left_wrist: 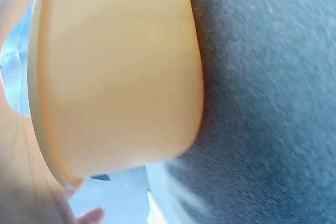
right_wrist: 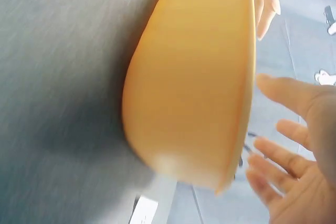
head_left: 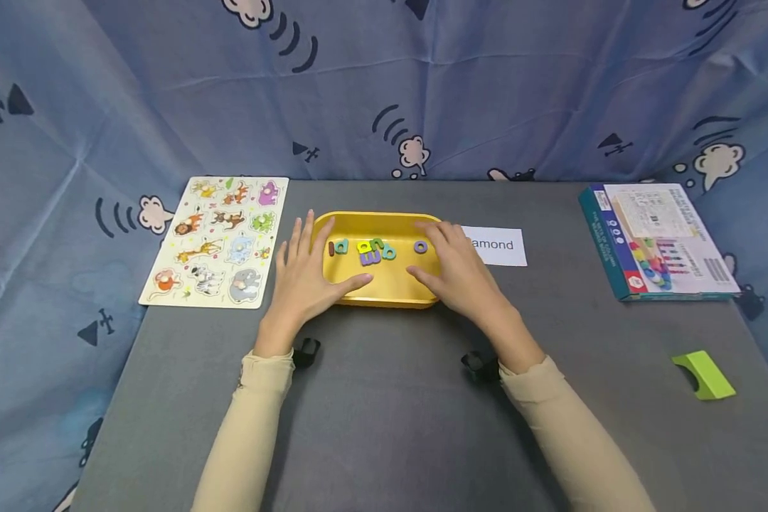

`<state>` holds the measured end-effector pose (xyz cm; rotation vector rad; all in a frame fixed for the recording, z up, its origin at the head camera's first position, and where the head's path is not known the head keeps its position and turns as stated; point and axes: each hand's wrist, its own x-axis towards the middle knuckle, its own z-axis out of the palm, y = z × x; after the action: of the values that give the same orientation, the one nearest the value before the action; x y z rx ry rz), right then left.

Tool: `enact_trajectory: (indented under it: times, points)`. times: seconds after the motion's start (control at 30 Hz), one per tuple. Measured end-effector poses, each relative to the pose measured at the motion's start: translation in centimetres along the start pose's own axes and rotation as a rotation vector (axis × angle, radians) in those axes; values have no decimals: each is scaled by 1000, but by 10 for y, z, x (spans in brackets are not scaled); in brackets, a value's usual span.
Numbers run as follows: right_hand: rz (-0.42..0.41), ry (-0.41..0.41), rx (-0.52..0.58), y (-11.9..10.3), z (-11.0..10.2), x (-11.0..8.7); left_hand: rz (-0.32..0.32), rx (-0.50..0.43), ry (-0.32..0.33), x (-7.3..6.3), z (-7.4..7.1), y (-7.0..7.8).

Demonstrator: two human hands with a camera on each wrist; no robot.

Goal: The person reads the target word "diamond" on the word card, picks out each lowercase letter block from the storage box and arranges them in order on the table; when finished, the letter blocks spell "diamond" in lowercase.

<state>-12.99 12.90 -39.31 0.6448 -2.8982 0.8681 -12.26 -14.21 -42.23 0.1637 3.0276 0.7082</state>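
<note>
My left hand and right hand, fingers spread and gripping nothing, framed the yellow tray, which stood on the grey table with coloured letters inside. The step appeared to be positioning the tray; the next move probably called for pinching out one letter.

Around the yellow tray, I have a way in at six o'clock over bare surface between the sleeves. The left hand blocks nine, the animal board beyond; the right hand blocks three, with card and box farther out. The curtain bounds twelve.
</note>
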Motion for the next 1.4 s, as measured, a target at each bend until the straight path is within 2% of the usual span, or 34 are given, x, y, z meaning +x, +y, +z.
enact_trajectory:
  times: [0.13, 0.27, 0.5, 0.87, 1.13, 1.4]
  points:
    - [13, -51, 79, -9, 8, 13, 16, -98, -20, 0, 0, -6]
    - [53, -103, 51, -13, 18, 27, 18, -146, -29, -1, 3, -8]
    - [65, -156, -24, -6, 38, 44, 1, -166, -37, -2, 4, -10]
    - [86, -169, 47, 6, 53, 61, -18, -171, -36, -4, 5, -9]
    - [114, -188, 79, 10, 55, 64, -17, -176, -45, -3, 6, -7]
    - [122, -310, 89, 1, 47, 56, -28, -168, -42, -2, 5, -8]
